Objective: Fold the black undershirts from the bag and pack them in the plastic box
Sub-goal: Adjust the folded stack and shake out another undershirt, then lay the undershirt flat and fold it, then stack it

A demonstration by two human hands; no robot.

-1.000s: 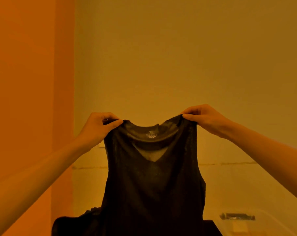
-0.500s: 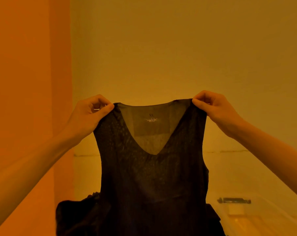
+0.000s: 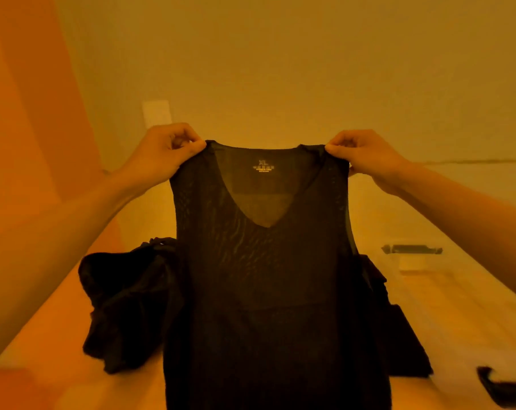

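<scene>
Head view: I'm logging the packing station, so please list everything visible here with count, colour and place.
undershirt: one, black, sheer, held up at centre.
fabric heap: one, black, on the table left of the undershirt; bag or shirts, cannot tell.
folded cloth: one, black, on the table at right, partly hidden.
plastic box: one, clear with a black latch, far right.
black object: one, bottom right corner, cut off.
table: one, pale wood.
wall plate: one, pale, back wall.
left hand: pinches one shoulder.
right hand: pinches the other shoulder.
</scene>
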